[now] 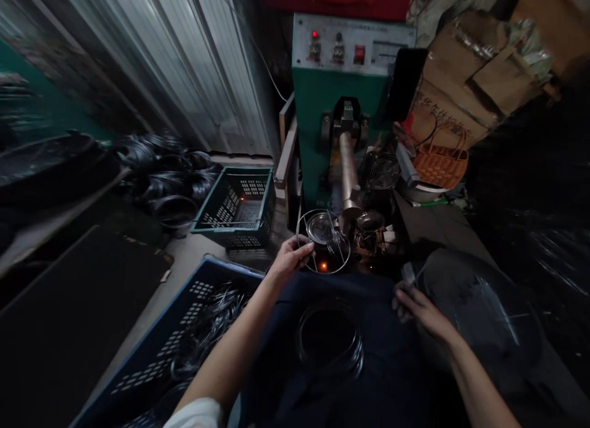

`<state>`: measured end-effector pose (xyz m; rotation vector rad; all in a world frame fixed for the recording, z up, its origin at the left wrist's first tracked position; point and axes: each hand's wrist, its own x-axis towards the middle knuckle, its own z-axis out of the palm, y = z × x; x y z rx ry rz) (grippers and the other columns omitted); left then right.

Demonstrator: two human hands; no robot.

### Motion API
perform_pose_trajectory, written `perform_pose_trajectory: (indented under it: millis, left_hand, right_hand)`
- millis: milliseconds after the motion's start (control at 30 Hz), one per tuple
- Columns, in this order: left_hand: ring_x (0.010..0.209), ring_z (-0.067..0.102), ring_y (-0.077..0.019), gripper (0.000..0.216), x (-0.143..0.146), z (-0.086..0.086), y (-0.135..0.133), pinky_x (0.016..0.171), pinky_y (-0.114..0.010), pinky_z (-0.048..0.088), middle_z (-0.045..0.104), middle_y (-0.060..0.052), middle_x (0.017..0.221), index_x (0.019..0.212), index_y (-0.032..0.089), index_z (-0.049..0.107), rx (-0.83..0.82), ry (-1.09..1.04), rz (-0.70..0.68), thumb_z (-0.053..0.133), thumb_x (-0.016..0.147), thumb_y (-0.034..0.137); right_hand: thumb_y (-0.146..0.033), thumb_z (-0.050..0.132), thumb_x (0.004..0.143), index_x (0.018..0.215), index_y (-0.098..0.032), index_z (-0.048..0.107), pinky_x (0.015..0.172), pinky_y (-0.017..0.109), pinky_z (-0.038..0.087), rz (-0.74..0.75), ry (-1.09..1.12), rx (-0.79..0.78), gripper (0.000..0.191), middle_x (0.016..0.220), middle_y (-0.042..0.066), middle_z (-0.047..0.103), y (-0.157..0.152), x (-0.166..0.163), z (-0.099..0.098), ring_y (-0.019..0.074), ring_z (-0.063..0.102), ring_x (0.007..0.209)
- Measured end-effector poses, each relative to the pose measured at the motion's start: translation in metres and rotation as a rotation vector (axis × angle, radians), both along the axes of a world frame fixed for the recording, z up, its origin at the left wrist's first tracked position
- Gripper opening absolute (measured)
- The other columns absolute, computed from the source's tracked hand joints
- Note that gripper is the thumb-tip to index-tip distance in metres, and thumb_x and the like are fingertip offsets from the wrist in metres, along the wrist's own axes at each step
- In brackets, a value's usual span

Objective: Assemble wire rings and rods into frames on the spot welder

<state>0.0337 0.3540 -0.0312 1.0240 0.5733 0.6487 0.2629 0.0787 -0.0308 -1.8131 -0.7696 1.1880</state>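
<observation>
My left hand (295,254) is closed on the left side of a round wire frame (346,261), a thin metal ring with wires crossing it. The frame is held beneath the welding machine's thick arm (349,176), over a shiny round metal part. An orange glow shows within the ring, near its lower edge. My right hand (411,304) hovers to the right with its fingers curled together; whether something small is in them is too dark to make out. On my dark-clothed lap lies a stack of wire rings (357,354).
A blue crate (184,317) with bent wires stands at my left, and a green crate (265,200) beyond it. Dark wire coils (170,185) lie further left. A dark, plastic-looking round container (479,305), a wicker basket (442,166) and cardboard boxes (454,108) are at right.
</observation>
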Motion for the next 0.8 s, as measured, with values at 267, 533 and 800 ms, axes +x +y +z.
perform_pose_trajectory:
  millis: [267, 533, 800]
  left_hand:
    - [0.036, 0.039, -0.0039, 0.034, -0.015, -0.014, -0.013, 0.034, -0.016, 0.023, 0.062, 0.001, 0.058, 0.079, 0.016, 0.056, 0.01, 0.011, 0.001, 0.079, 0.067, 0.037]
    - [0.039, 0.039, -0.0034, 0.037, -0.054, -0.029, 0.0, 0.038, -0.015, 0.024, 0.057, 0.003, 0.058, 0.079, 0.016, 0.055, -0.033, 0.149, 0.047, 0.081, 0.064, 0.037]
    - [0.035, 0.038, -0.0051, 0.045, -0.009, -0.056, 0.049, 0.034, -0.017, 0.022, 0.056, 0.003, 0.053, 0.072, 0.016, 0.054, 0.069, 0.239, 0.095, 0.082, 0.054, 0.045]
  right_hand:
    - [-0.069, 0.048, 0.082, 0.087, -0.02, 0.051, 0.043, 0.024, 0.042, -0.095, -0.125, 0.101, 0.05, 0.073, 0.004, 0.066, -0.009, -0.003, -0.004, 0.0122, 0.054, 0.047]
    - [-0.061, 0.054, 0.084, 0.103, -0.017, 0.059, 0.049, 0.027, 0.048, -0.096, -0.241, 0.119, 0.048, 0.079, 0.005, 0.067, -0.019, -0.007, -0.033, 0.0146, 0.06, 0.052]
    - [-0.055, 0.054, 0.087, 0.083, -0.02, 0.06, 0.056, 0.028, 0.051, -0.194, -0.407, 0.182, 0.035, 0.072, 0.004, 0.066, -0.016, -0.012, -0.035, 0.0175, 0.063, 0.059]
